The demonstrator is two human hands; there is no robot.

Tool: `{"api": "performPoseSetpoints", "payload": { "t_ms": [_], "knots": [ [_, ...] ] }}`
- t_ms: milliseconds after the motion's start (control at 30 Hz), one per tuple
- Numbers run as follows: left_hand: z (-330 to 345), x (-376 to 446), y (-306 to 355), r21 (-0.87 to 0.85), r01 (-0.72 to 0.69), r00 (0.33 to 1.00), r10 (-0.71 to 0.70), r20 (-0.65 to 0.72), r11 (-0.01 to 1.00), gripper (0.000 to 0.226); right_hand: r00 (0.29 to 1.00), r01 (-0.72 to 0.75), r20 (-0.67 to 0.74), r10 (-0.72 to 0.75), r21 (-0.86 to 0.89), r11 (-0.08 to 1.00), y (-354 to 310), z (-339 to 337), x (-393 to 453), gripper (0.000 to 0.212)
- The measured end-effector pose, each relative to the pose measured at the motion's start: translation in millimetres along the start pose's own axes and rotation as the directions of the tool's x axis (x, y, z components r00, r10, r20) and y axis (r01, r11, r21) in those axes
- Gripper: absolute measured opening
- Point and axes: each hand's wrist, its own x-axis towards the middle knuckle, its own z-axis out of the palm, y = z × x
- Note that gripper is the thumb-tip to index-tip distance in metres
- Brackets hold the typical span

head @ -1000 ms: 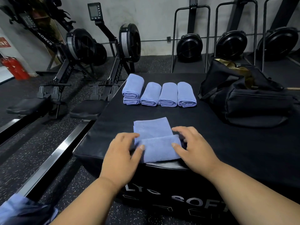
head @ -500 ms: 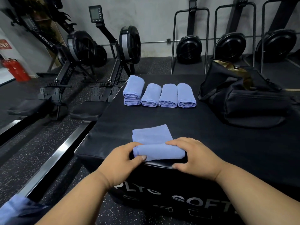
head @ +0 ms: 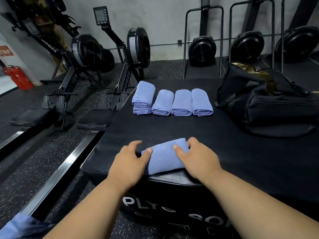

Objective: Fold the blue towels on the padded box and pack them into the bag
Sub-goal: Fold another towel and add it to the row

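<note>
You stand at the padded box (head: 241, 161), a black block that fills the middle of your view, with white lettering on its near face. On its far right corner sits the bag (head: 269, 107), black, its top gaping open. Along the far edge lies a row of folded towels (head: 172, 102), side by side and touching, with the leftmost place stacked two high. At the near edge, between your hands, lies the blue towel (head: 164, 156), folded into a thick bundle. Your left hand (head: 128, 163) grips its left end, thumb on top and fingers curled round the far side. Your right hand (head: 198, 157) grips the right end the same way, thumb pressing the top, fingers wrapped over the far edge.
</note>
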Motion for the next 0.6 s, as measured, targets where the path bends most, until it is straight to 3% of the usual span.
{"api": "performPoseSetpoints", "payload": {
  "t_ms": [67,300,500,600],
  "knots": [
    [0,5,1,0.060,-0.084,0.995,0.081,0.062,0.995,0.050,1.000,-0.003,-0.004,0.003,-0.009,1.000,-1,0,2,0.046],
    [-12,23,12,0.209,-0.060,0.957,-0.003,0.291,0.976,0.047,0.999,-0.026,0.047,0.024,0.048,0.999,-4,-7,-3,0.045],
    [-19,20,21,0.253,-0.025,0.940,-0.064,0.335,0.967,0.045,1.000,0.002,0.022,-0.011,0.361,0.933,8,-5,-1,0.025],
    [-22,11,21,0.120,0.006,0.944,-0.045,0.327,0.993,0.043,1.000,0.019,0.002,-0.025,0.581,0.814,7,-8,0,0.026]
  ]
}}
